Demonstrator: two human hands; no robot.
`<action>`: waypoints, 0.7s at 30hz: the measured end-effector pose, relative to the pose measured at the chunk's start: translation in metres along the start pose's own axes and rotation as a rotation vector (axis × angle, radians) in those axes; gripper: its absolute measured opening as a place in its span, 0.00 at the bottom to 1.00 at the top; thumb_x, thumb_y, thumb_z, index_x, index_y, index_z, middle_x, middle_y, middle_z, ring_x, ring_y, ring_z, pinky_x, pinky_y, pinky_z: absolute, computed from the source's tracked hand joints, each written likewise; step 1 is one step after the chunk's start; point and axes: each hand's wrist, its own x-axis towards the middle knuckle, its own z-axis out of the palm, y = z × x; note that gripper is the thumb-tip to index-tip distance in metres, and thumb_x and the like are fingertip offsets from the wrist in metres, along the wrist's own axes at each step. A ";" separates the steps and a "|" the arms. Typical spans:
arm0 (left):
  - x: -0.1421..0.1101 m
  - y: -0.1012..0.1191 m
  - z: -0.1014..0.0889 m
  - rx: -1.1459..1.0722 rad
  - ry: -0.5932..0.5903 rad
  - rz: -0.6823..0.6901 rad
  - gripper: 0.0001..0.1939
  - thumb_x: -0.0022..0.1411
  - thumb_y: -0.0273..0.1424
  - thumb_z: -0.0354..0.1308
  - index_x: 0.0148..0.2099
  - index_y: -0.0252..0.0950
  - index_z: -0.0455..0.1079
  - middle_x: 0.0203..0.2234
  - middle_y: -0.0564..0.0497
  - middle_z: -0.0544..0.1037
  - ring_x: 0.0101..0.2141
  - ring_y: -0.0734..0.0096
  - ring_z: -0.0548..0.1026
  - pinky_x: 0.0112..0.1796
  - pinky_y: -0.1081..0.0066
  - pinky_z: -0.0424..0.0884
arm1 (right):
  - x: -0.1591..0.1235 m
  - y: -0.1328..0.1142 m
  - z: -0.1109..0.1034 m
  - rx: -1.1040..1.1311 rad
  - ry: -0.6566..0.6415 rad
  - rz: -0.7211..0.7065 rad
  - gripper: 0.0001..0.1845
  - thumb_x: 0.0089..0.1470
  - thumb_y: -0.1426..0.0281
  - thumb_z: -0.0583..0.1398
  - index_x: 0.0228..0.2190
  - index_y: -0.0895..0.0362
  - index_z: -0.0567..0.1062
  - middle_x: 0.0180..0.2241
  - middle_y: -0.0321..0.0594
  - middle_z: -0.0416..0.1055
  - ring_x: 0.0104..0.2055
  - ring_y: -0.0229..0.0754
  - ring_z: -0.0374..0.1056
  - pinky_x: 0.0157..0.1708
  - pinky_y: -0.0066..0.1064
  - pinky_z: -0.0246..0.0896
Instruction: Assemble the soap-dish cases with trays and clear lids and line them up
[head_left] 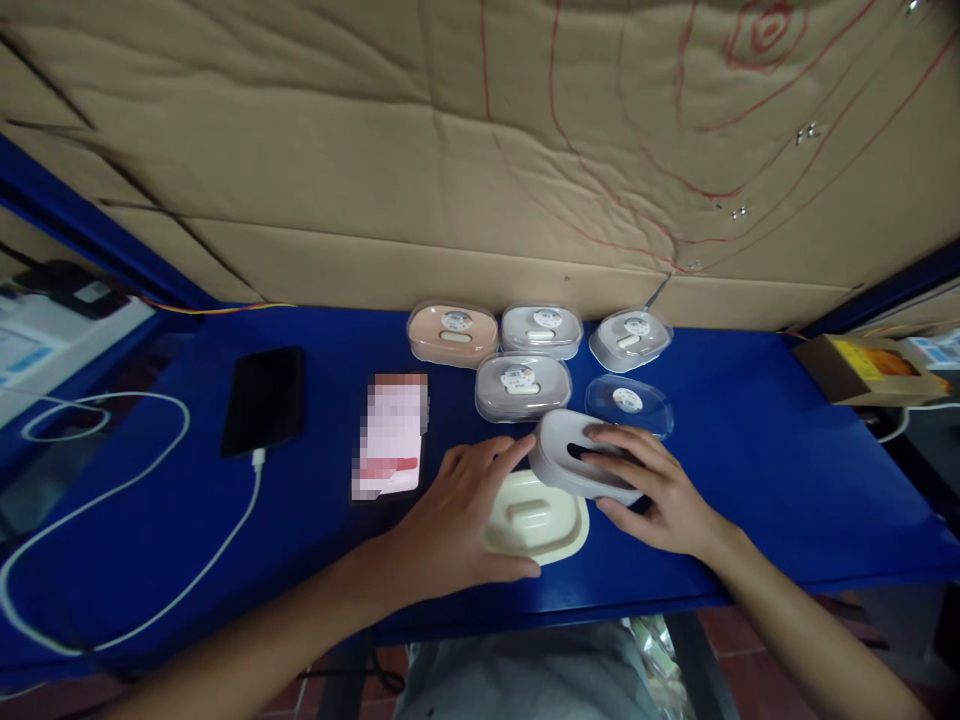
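Observation:
My right hand (660,490) grips a light grey soap dish (551,462) from its right side, with fingers over the top near a dark oval slot. The dish is tilted above the blue table. My left hand (465,510) is open, thumb and fingers apart, its index fingertip at the dish's left edge; I cannot tell whether it touches. Below it lies a cream tray-shaped part (551,535) with a raised bar in the middle, partly covered by my left hand. Behind the dish rests a clear lid (637,400) with a round label.
Lidded boxes in peach (431,345) and grey (523,400) stand toward the cardboard wall (337,180). At left lie a lit phone (390,440) and a dark device (264,400) on a white cable (184,590). A cardboard box (855,370) stands at right.

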 end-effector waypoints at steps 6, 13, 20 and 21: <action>0.000 0.015 -0.016 0.084 -0.183 -0.046 0.50 0.47 0.44 0.82 0.69 0.41 0.67 0.58 0.38 0.75 0.60 0.34 0.71 0.63 0.36 0.62 | -0.008 0.008 -0.004 -0.201 -0.100 0.048 0.28 0.67 0.63 0.65 0.65 0.50 0.72 0.65 0.51 0.73 0.67 0.60 0.70 0.65 0.60 0.65; -0.007 0.014 -0.013 -0.182 -0.223 -0.093 0.44 0.56 0.31 0.74 0.71 0.51 0.62 0.66 0.45 0.65 0.57 0.47 0.75 0.56 0.50 0.75 | -0.003 -0.010 -0.007 -0.212 -0.120 0.058 0.42 0.70 0.53 0.62 0.76 0.47 0.55 0.69 0.51 0.69 0.70 0.61 0.67 0.74 0.67 0.45; 0.001 0.010 -0.013 -0.456 -0.026 0.026 0.29 0.64 0.21 0.61 0.65 0.47 0.66 0.58 0.46 0.73 0.58 0.56 0.75 0.61 0.53 0.71 | 0.010 -0.053 0.016 -0.148 -0.157 -0.132 0.36 0.73 0.57 0.60 0.74 0.53 0.58 0.65 0.52 0.73 0.65 0.56 0.71 0.62 0.49 0.72; 0.002 0.009 -0.014 -0.549 -0.014 0.002 0.28 0.65 0.24 0.63 0.65 0.47 0.67 0.56 0.47 0.75 0.56 0.57 0.76 0.59 0.54 0.72 | 0.011 -0.056 0.018 -0.161 -0.138 -0.128 0.34 0.73 0.61 0.60 0.74 0.53 0.59 0.64 0.51 0.74 0.64 0.54 0.72 0.60 0.46 0.73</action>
